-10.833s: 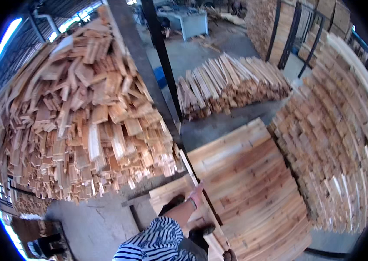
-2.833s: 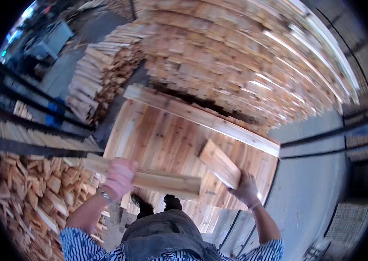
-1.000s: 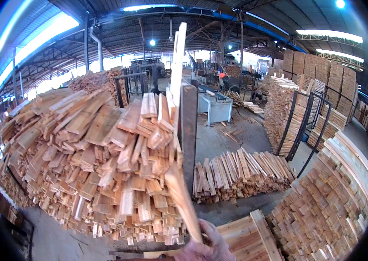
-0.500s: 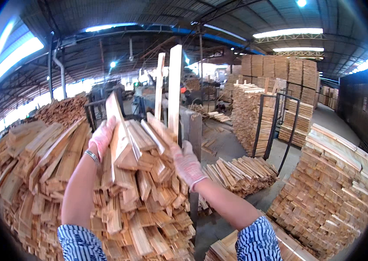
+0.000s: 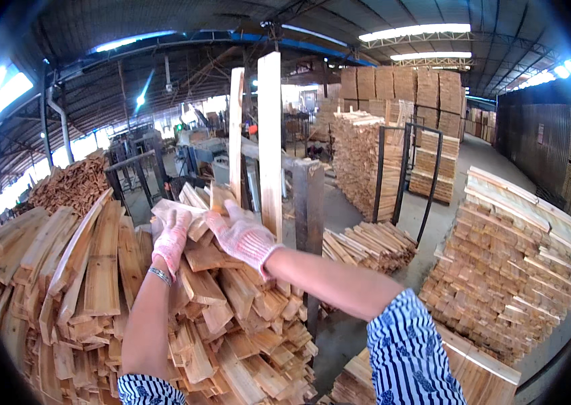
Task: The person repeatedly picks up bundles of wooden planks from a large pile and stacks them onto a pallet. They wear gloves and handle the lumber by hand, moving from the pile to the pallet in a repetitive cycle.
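Observation:
Both my hands wear pale pink knit gloves and are close together at the top of a tall heap of wooden boards (image 5: pixel 231 351). My left hand (image 5: pixel 171 241) curls round the left side of several short boards (image 5: pixel 194 197). My right hand (image 5: pixel 245 237) grips their right side, its thumb toward the left hand and its fingers over the far ends. The palms and part of the boards' undersides are hidden. Just beyond my right hand, two pale planks (image 5: pixel 270 135) stand upright beside a dark post (image 5: pixel 308 223).
More loose boards (image 5: pixel 103 270) pile up on the left. On the right stand a large board stack (image 5: pixel 501 270), a low stack (image 5: pixel 369 250) on the floor and a black metal frame (image 5: pixel 403 179). Another stack (image 5: pixel 461 364) lies near my right sleeve. Tall stacks (image 5: pixel 400 88) rise behind.
My hands have come closer together, the right one moving left across the heap. The long board that tilted up by my left hand no longer stands out. The view has turned slightly right.

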`<action>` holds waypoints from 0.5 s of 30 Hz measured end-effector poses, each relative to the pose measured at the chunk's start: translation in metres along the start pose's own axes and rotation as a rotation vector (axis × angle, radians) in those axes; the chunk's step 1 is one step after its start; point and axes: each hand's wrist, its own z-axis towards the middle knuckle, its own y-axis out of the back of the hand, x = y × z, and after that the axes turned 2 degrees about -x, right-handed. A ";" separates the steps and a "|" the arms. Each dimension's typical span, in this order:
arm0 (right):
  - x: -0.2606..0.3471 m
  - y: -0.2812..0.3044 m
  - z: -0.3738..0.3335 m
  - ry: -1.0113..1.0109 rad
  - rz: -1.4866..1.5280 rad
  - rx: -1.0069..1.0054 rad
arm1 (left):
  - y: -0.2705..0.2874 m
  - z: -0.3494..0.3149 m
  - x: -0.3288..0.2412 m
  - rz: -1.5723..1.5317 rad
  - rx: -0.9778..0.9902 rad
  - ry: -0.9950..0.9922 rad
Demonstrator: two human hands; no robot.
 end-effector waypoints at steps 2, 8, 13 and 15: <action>-0.005 0.019 0.009 0.062 -0.068 0.083 | 0.007 0.009 0.014 -0.021 -0.057 -0.065; -0.046 0.013 0.000 0.201 -0.440 0.101 | 0.007 -0.011 0.000 0.271 -0.113 0.015; -0.071 0.007 0.009 0.237 -0.427 -0.026 | 0.001 -0.012 0.008 -0.076 0.068 -0.025; -0.036 0.003 0.010 0.166 -0.431 0.083 | 0.006 -0.013 0.009 -0.287 0.023 -0.058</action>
